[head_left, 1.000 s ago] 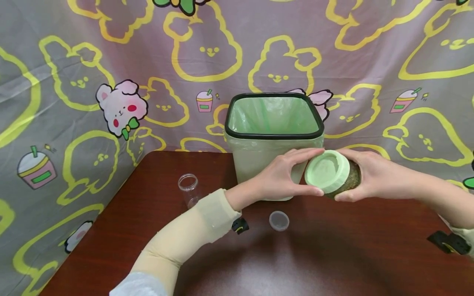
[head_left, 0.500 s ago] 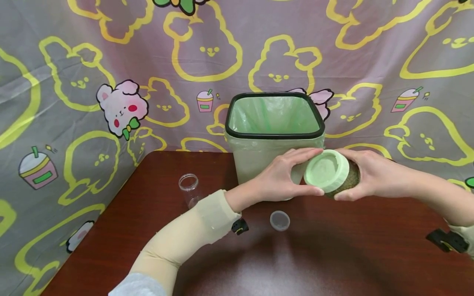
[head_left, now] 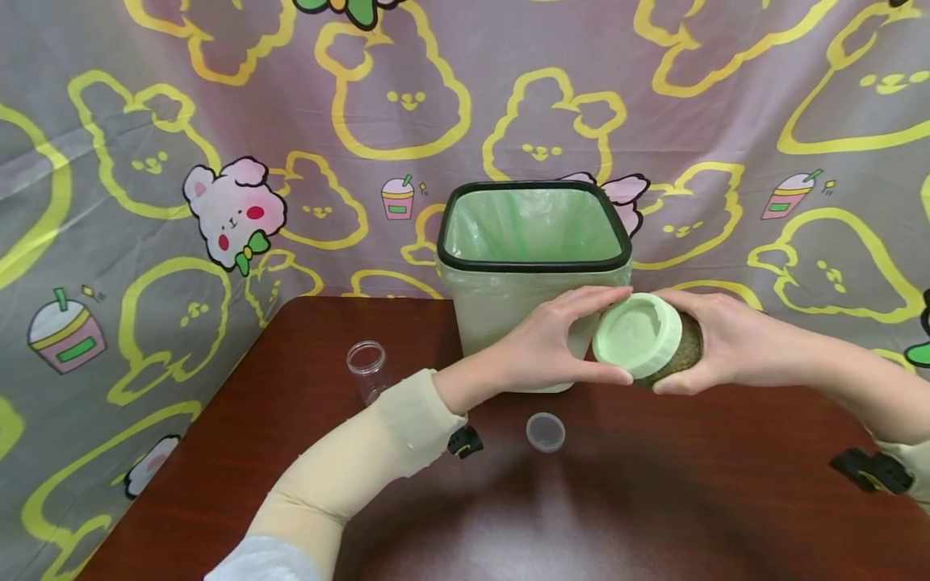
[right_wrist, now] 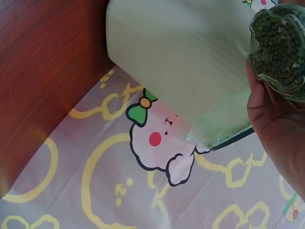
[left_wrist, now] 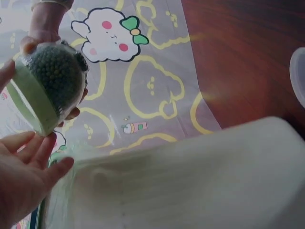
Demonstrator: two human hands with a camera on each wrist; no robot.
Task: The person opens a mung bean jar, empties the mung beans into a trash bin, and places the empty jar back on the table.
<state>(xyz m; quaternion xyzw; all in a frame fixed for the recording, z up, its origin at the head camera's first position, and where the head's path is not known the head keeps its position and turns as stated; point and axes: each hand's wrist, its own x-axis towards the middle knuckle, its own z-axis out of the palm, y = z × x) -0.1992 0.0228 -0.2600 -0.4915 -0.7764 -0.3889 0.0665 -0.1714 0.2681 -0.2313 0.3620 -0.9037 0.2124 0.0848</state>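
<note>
In the head view, a clear jar of small green beans [head_left: 687, 355] with a pale green lid [head_left: 635, 335] is held tilted above the table, in front of the bin. My left hand [head_left: 541, 345] holds the lid's edge between thumb and fingers. From the other side, my right hand [head_left: 737, 343] grips the body of the jar. The left wrist view shows the beans [left_wrist: 59, 76] through the clear wall, with the lid [left_wrist: 33, 100] on the jar. The jar's bottom [right_wrist: 279, 55] faces the right wrist camera.
Behind the hands stands a pale waste bin with a black rim [head_left: 538, 265] and a green liner [head_left: 534, 226]. A clear uncovered container [head_left: 368, 363] is left on the brown table [head_left: 639, 500]. Nearer lies a clear round lid [head_left: 545, 433]. Printed cloth [head_left: 414, 73] hangs behind.
Both hands keep their hold on the jar and lid, with hardly any movement. The head view has shifted very slightly, so everything sits a little further left.
</note>
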